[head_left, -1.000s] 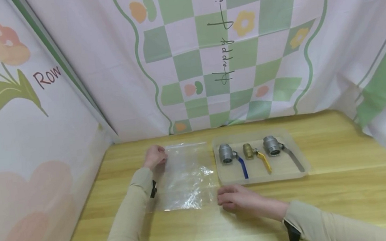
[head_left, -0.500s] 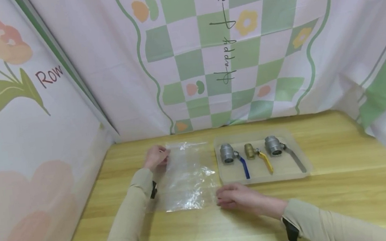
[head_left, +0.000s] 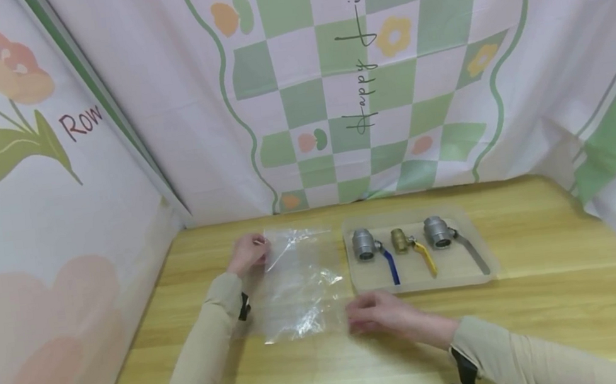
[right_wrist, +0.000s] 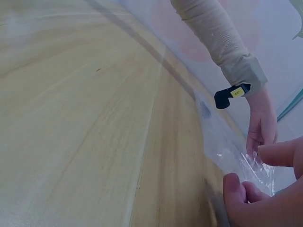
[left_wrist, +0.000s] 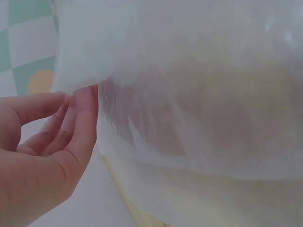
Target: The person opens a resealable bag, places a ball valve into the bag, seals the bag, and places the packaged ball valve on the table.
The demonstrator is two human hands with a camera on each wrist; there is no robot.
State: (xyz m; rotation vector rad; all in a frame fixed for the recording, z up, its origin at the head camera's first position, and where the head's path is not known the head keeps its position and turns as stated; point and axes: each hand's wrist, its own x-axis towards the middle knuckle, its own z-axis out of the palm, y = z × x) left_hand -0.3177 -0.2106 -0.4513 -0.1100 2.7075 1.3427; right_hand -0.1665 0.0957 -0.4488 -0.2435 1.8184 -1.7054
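A clear plastic bag point(head_left: 302, 288) lies over the left part of the tabletop, wrinkled and shiny. My left hand point(head_left: 249, 254) pinches its far left edge; in the left wrist view, the thumb and index finger point(left_wrist: 85, 106) meet on the film. At the near right corner of the bag is my right hand point(head_left: 381, 313), its fingertips right at the edge and somewhat blurred. The right wrist view shows that hand's thumb and fingers point(right_wrist: 233, 187) parted, with the film point(right_wrist: 253, 172) between and beyond them.
Right of the bag stands a shallow translucent tray point(head_left: 364, 284). In it lie three ball valves: one with a blue lever point(head_left: 363, 246), a brass one with a yellow lever point(head_left: 399, 240), and one with a grey lever point(head_left: 438, 232). Printed curtains point(head_left: 298, 104) enclose the wooden table point(head_left: 307, 382).
The bag's near edge has shifted slightly toward me, and its creases have changed by my left fingers. Both hands stay nearly in place; the tray and valves have not moved.
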